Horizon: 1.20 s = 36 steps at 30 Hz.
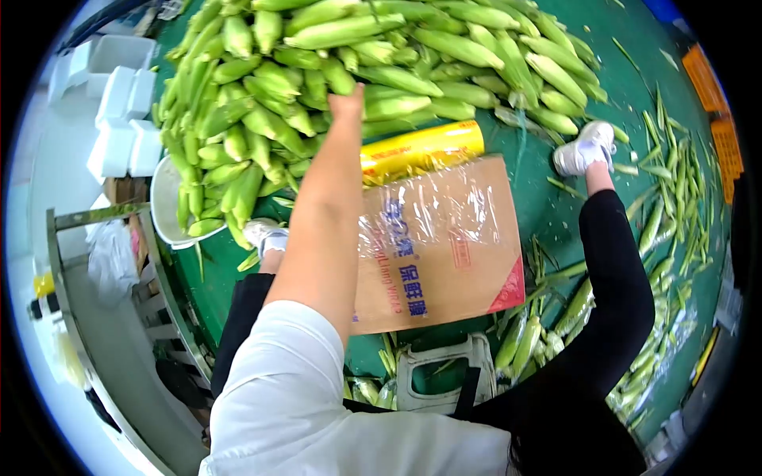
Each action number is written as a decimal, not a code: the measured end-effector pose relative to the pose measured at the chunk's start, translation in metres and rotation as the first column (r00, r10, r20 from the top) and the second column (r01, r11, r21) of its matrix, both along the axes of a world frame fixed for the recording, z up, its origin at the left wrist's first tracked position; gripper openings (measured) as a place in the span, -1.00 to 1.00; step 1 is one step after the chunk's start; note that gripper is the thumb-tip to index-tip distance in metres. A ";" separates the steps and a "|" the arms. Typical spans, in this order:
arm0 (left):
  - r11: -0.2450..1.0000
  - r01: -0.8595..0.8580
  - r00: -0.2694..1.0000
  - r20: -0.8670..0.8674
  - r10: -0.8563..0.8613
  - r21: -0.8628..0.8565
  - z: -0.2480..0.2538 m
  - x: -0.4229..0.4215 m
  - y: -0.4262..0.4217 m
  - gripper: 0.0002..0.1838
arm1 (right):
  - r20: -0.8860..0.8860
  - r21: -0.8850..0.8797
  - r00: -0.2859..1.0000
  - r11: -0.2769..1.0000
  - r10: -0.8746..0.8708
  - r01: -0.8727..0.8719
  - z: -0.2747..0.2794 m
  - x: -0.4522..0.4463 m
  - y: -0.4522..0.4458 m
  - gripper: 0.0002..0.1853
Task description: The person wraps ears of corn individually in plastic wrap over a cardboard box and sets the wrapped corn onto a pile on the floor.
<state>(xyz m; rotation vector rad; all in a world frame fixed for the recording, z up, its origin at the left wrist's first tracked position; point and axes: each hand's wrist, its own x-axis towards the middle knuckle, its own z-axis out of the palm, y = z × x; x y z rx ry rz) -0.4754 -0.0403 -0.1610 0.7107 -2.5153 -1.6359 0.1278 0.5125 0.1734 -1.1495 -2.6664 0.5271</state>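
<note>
My left hand (346, 101) reaches forward to the near side of a big heap of green corn in husks (262, 119). It is closed around the lower end of an ear of corn (338, 77); most of the fingers are hidden. Right of the forearm lies a yellow roll of wrap (425, 151), just beyond a cardboard box (444, 278) with clear film over its far part. My right hand is not in view.
A white tub (165, 208) stands under the heap's left edge. White foam boxes (119, 91) and a metal frame (71, 317) are at left. A stool (409, 381) is below the box. Loose husks and wrapped corn (524, 345) lie at right, with orange crates (724, 147) beyond.
</note>
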 end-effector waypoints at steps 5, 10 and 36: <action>0.741 -0.147 0.977 0.215 0.003 0.655 0.092 0.054 0.034 -0.27 | -0.032 -0.496 0.997 0.865 0.072 -0.078 -0.018 -0.158 -0.151 -0.69; 0.823 0.509 0.850 0.005 -0.527 0.251 0.159 0.217 0.000 -0.16 | 0.492 -0.122 0.797 0.935 0.349 -0.334 -0.160 -0.245 -0.263 -0.53; 0.412 0.688 0.563 0.081 -0.822 -0.597 0.164 0.310 -0.034 -0.30 | -0.350 0.096 0.218 0.266 0.911 -0.959 -0.192 -0.302 -0.375 -0.70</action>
